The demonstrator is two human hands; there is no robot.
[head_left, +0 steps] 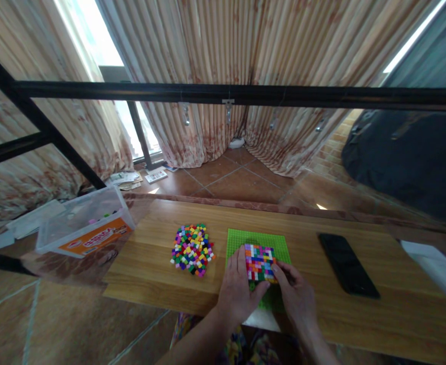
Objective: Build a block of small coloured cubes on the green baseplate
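A rectangular patch of small multicoloured toy bricks (259,261) lies over a green studded baseplate (255,236) on the wooden table. Along the patch's left edge stretch the fingers of my left hand (235,289), its thumb bent round toward the lower edge, bracing that corner. My right hand (297,294) is closed at the lower right corner, thumb and fingertips together against the edge. Whatever sits between those right fingertips is hidden. Left of the baseplate is a loose pile of small coloured bricks (192,250).
A black phone (348,263) lies on the table (150,274) at the right, with a white sheet (432,268) beyond it. At the far left stands a clear plastic box (82,208) with an orange label. A black metal bar (150,91) crosses before the curtains.
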